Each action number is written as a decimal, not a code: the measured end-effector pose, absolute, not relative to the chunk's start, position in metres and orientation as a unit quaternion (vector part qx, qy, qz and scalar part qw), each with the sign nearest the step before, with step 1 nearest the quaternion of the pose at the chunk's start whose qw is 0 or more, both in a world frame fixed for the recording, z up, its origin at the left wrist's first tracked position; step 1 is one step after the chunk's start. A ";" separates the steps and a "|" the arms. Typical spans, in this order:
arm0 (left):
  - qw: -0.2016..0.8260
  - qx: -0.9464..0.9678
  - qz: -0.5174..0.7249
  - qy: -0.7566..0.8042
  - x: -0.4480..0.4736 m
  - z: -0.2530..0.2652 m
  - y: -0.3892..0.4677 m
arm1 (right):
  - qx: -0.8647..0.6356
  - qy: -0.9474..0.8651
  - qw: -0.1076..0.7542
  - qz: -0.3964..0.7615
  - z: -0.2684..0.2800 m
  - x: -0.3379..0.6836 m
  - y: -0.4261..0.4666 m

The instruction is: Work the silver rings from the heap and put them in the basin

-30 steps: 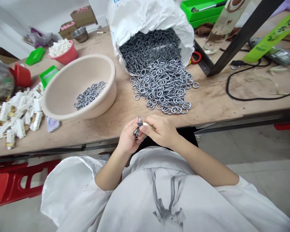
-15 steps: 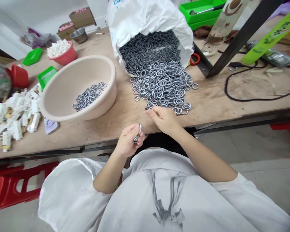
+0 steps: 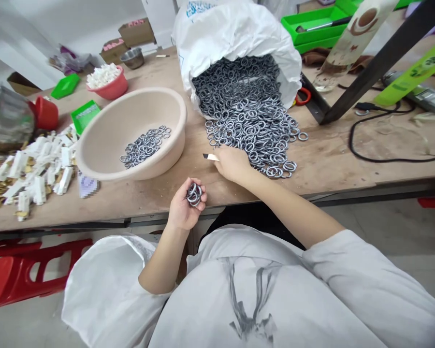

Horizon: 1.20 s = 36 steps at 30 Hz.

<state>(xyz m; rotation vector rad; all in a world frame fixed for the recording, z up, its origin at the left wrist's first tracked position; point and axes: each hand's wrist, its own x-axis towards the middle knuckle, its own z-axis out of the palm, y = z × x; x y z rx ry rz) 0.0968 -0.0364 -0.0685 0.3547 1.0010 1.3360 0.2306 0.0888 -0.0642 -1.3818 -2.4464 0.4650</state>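
Observation:
My left hand (image 3: 183, 210) is palm up near the table's front edge, its fingers curled around several grey metal rings (image 3: 194, 194). My right hand (image 3: 233, 163) rests at the near left edge of the ring pile (image 3: 253, 130). From its pinched fingers a small flat strip (image 3: 210, 157) sticks out to the left, white with a dark slanted tip, looking like a short blade. Whether these fingers also touch a ring is hidden. The pile spills out of a white woven bag (image 3: 235, 29) lying on its side. A beige basin (image 3: 94, 145) to the left holds more rings.
White plastic clips (image 3: 39, 188) with brass-coloured parts lie heaped at the left. Behind the basin are a pink bowl (image 3: 112, 89) of white pieces and green trays (image 3: 85, 116). A dark metal frame (image 3: 377, 67), a bottle (image 3: 348, 53) and a black cable (image 3: 351, 140) occupy the right side.
My left hand has turned palm up and moved slightly left, revealing several rings. My right hand has shifted left, and the strip's white part now shows. The camera view has shifted a little.

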 end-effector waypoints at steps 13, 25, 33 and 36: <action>0.643 0.260 0.584 0.422 0.145 -0.069 -0.039 | -0.313 -0.685 0.465 0.467 -0.085 0.272 0.000; 0.718 0.299 0.477 0.409 0.137 -0.066 -0.048 | -0.257 -0.724 0.520 0.372 -0.076 0.279 0.001; 0.669 0.347 0.498 0.428 0.133 -0.065 -0.048 | -0.336 -0.701 0.441 0.448 -0.069 0.285 0.003; 0.654 0.360 0.501 0.437 0.129 -0.064 -0.046 | -0.322 -0.765 0.400 0.389 -0.062 0.295 0.001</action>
